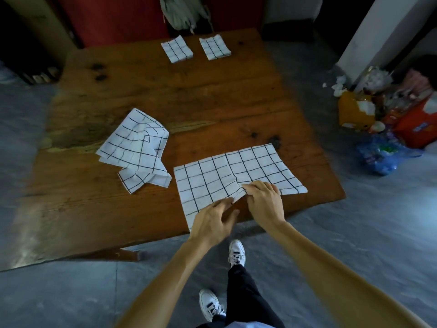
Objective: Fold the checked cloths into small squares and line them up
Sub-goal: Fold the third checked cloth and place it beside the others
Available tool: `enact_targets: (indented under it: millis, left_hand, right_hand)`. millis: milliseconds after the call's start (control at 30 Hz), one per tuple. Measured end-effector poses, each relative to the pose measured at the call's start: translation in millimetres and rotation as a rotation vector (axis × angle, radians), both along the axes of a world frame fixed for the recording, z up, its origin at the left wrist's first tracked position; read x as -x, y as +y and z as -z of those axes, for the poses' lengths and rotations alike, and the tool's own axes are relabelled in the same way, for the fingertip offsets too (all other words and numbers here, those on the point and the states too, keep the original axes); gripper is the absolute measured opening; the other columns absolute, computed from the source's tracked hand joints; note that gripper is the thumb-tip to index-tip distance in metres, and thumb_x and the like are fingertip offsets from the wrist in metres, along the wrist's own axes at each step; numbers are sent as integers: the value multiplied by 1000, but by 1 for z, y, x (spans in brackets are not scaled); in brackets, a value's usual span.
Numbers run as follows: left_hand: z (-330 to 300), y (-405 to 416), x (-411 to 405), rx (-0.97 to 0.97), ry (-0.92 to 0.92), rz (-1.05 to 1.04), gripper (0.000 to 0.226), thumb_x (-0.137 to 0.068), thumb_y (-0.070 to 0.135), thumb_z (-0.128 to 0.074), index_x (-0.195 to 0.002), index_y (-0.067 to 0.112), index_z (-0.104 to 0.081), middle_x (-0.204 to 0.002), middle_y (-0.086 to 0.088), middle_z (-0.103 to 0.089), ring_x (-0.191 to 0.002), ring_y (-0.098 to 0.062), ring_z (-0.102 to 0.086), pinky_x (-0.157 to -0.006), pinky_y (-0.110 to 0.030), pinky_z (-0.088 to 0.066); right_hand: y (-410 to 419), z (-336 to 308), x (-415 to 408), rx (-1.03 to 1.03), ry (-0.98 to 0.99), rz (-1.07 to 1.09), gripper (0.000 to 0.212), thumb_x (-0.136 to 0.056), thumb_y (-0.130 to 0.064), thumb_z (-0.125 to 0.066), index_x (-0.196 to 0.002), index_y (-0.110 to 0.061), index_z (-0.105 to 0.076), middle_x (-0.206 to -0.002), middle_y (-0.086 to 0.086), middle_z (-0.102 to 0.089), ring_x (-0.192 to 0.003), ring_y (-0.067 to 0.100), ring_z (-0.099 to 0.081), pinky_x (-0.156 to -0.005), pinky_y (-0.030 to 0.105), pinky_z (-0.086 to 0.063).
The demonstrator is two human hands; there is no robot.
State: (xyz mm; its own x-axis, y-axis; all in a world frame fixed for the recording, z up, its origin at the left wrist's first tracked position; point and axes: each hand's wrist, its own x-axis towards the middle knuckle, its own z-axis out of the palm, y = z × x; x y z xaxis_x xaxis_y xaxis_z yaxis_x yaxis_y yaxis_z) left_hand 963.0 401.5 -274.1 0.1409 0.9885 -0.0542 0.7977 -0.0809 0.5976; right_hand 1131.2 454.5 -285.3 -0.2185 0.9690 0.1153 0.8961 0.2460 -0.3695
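Note:
A white cloth with black checks (220, 176) lies spread flat at the near edge of the wooden table (165, 91). My left hand (212, 221) and my right hand (264, 200) both pinch its near edge at the middle, where the fabric bunches up. A loose, crumpled pile of checked cloths (137, 147) lies to the left of it. At the far side of the table sit two small folded checked squares, one on the left (176, 49) and one on the right (214, 47), side by side.
A pile of bags and rubbish (387, 119) lies on the grey floor to the right of the table, beside a white pillar (378, 31). A greyish bag (184, 13) hangs behind the table's far edge. My feet stand just short of the near edge.

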Motion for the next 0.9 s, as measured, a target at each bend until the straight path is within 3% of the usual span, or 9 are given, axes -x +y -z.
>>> enact_targets:
  millis: [67,167,267,367,467,533,633,767,900]
  left_hand:
    - [-17,3,5,84,-84,17,44,-97,50,-38,-129,26,-55,-122,6,-64,-109,-10,-60,-91,-28,-50]
    - [-43,12,10,137,-226,-16,53,-96,56,-25,-106,25,-66,-96,2,-72,-85,-10,-65,-77,-35,-55]
    - [-67,24,14,79,-159,-44,41,-100,42,-34,-125,21,-59,-122,-1,-65,-106,-14,-62,-87,-28,-52]
    - [-87,34,19,-67,-62,-54,41,-99,29,-44,-140,25,-43,-141,1,-50,-127,-17,-48,-100,-33,-44]
    - [-103,48,20,-205,-6,-1,51,-98,24,-48,-146,25,-32,-151,-2,-36,-140,-20,-31,-111,-41,-34]
    - [-114,57,16,-271,10,52,50,-97,23,-50,-145,22,-34,-149,-4,-38,-141,-21,-28,-114,-44,-29]
    - [-122,69,7,-305,-27,44,33,-97,22,-52,-129,19,-53,-132,-4,-57,-130,-22,-43,-111,-40,-29]
    - [-124,85,2,-438,-48,-14,9,-95,19,-56,-99,21,-64,-89,6,-67,-84,-12,-60,-90,-39,-45]
    - [-128,105,-5,-463,-53,-69,14,-95,26,-53,-90,21,-64,-83,8,-66,-77,-10,-58,-86,-36,-42]
  right_hand:
    - [4,-17,3,9,56,14,34,-88,-5,-56,-117,-17,-69,-111,2,-68,-104,26,-60,-97,42,-41]
    - [11,-49,3,51,190,12,41,-88,2,-52,-120,-18,-68,-113,1,-68,-106,22,-58,-98,41,-44]
    - [21,-84,-1,125,312,-18,49,-86,10,-48,-120,-19,-68,-114,-1,-67,-106,16,-56,-94,35,-47]
    - [30,-117,-2,217,342,-51,55,-87,14,-46,-120,-24,-67,-123,-3,-63,-116,12,-55,-95,23,-45]
    - [35,-145,-1,274,441,-72,54,-89,16,-45,-120,-23,-66,-129,-1,-62,-121,11,-53,-100,23,-45]
    - [37,-160,-2,285,467,-104,56,-88,18,-44,-120,-23,-66,-129,-3,-62,-122,7,-51,-101,19,-40]
    - [46,-171,-8,286,501,-144,61,-85,21,-44,-120,-25,-66,-128,-6,-62,-125,7,-49,-105,20,-38]
    - [62,-170,-19,310,560,-146,57,-88,17,-46,-116,-29,-66,-123,-11,-63,-123,10,-55,-105,30,-45]
    - [83,-168,-31,302,624,-143,41,-92,-2,-59,-97,-43,-65,-102,-16,-70,-100,5,-66,-90,30,-55]
